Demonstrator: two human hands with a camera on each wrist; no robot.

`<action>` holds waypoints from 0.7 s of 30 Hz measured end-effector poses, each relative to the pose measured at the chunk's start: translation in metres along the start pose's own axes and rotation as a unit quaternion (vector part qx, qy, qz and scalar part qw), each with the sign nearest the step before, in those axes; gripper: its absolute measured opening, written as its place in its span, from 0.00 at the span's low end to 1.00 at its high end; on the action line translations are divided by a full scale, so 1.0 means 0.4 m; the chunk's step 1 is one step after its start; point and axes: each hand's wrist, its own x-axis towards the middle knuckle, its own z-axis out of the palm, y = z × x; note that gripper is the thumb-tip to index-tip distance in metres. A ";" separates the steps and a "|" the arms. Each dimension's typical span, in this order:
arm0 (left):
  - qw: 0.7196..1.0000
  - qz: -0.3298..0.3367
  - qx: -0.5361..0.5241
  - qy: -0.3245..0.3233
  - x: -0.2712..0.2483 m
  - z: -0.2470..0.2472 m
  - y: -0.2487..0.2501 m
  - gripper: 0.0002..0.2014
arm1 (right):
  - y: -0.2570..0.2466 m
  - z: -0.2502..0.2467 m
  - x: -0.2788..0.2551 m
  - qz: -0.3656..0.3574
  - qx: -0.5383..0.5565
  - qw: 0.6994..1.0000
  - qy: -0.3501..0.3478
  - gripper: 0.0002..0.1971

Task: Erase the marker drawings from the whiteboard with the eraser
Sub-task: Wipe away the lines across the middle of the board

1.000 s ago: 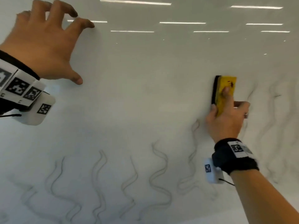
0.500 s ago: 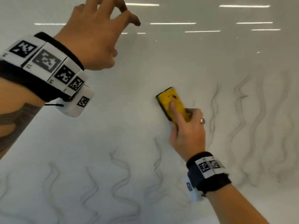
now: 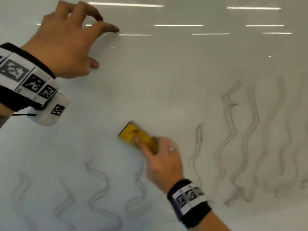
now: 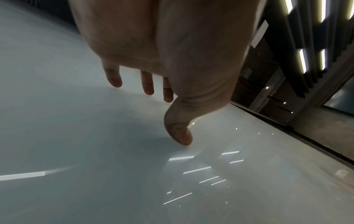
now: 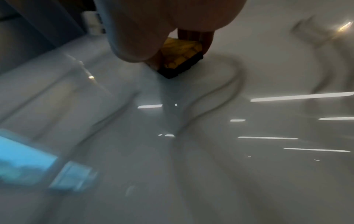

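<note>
Right wrist view smearing badly; blue patch at its near left not identifiable. Bracing far left: left hand (image 3: 66, 45), fingers spread and bent, fingertips (image 4: 116, 82) touching whiteboard (image 3: 158, 77), holding nothing. Pressing at centre: yellow, black-faced eraser (image 3: 133, 133), tilted, flat on board, right hand (image 3: 160, 157) clamped round it, partly covering it. Lingering near and right: grey wavy marker drawings (image 3: 233, 139), faint, blurred.

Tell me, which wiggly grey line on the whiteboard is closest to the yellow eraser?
The faint, partly wiped squiggle just below the yellow eraser in the right hand, beside its wrist. The darker wavy lines sit farther right.
</note>
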 end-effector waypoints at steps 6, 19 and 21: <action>1.000 -0.010 -0.013 0.002 -0.002 0.006 0.007 0.51 | 0.301 -0.149 0.219 0.267 0.003 0.954 0.139 0.33; 0.999 -0.004 -0.018 0.029 0.014 0.037 -0.017 0.55 | 0.373 -0.169 0.159 0.183 -0.031 0.979 0.085 0.33; 0.999 -0.003 -0.020 0.034 0.020 0.054 -0.023 0.57 | 0.481 -0.225 0.195 0.315 -0.033 0.940 0.127 0.32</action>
